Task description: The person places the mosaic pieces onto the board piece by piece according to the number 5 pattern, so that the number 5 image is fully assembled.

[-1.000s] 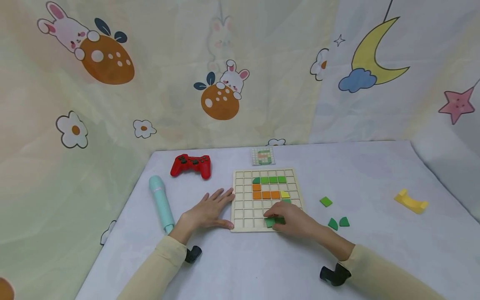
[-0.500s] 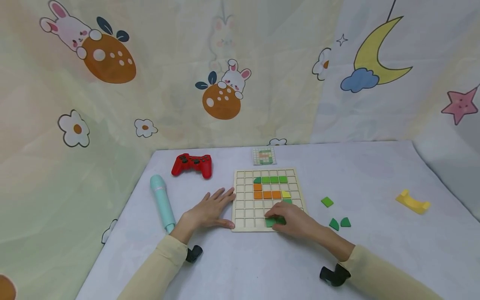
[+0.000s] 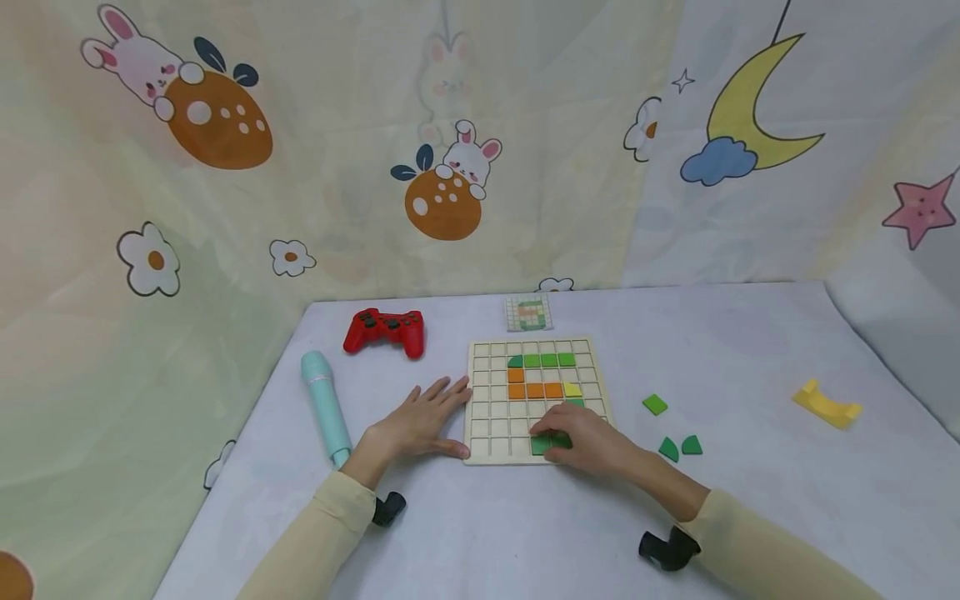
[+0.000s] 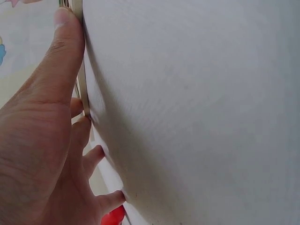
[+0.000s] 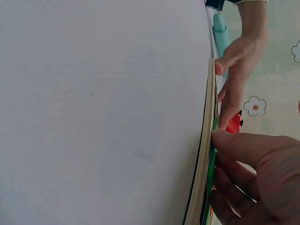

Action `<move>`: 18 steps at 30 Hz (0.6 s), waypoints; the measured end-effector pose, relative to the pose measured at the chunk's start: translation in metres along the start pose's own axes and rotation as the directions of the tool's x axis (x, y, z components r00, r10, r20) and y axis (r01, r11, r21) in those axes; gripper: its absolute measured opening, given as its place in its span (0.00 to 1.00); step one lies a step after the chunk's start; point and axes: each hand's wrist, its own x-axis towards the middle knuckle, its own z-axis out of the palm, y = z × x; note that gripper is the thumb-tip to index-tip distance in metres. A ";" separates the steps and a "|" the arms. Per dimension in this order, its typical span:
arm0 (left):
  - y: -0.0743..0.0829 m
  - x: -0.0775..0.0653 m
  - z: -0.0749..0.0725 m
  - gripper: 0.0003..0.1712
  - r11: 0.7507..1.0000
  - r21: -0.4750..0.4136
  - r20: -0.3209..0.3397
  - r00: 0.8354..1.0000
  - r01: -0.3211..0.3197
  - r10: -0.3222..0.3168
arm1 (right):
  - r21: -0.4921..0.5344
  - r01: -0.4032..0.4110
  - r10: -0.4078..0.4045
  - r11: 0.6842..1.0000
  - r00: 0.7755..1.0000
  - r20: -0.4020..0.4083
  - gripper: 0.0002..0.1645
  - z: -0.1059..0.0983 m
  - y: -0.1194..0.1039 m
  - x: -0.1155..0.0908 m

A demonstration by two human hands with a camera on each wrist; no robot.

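Observation:
A square wooden grid board [image 3: 491,427] lies on the table, with orange tiles [image 3: 535,391], a yellow tile [image 3: 572,389] and several green tiles [image 3: 549,360] set in its cells. My left hand [image 3: 420,423] rests spread at the board's left edge, its thumb against the edge in the left wrist view. Over the board's near side, my right hand [image 3: 588,440] has its thumb and fingers curled at a green tile [image 3: 540,445] in the near rows. In the right wrist view the thumb and fingertips touch green tiles [image 5: 211,168] on the board; the hand hides some cells.
Right of the board lie a green square tile [image 3: 655,404] and two dark green quarter-round tiles [image 3: 668,449]. A pattern card [image 3: 528,314] lies behind the board. Further out are a red game controller [image 3: 384,330], a teal toy microphone [image 3: 327,404] and a yellow curved block [image 3: 826,405].
Both hands and the tiles keep their places. Only the head view shifts very slightly.

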 end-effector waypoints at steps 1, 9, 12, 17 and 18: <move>0.000 0.000 0.000 0.60 1.000 -0.002 -0.004 1.000 -0.002 0.002 | -0.005 -0.007 0.007 1.000 1.000 -0.004 0.17 -0.001 0.001 -0.002; 0.001 0.001 -0.001 0.59 1.000 0.010 -0.003 1.000 0.006 -0.006 | 0.000 -0.162 0.162 0.987 0.985 -0.063 0.19 -0.026 0.022 -0.026; 0.002 -0.001 -0.003 0.59 1.000 0.000 -0.008 1.000 0.002 -0.002 | -0.027 -0.188 0.185 0.982 0.977 -0.105 0.19 -0.042 0.036 -0.040; 0.002 -0.003 -0.004 0.59 1.000 -0.003 -0.009 1.000 -0.009 0.009 | -0.086 -0.221 0.203 0.971 0.963 -0.178 0.20 -0.063 0.058 -0.072; 0.002 -0.003 -0.004 0.59 1.000 -0.001 -0.007 1.000 -0.010 0.010 | -0.094 -0.236 0.215 0.967 0.958 -0.187 0.20 -0.066 0.061 -0.080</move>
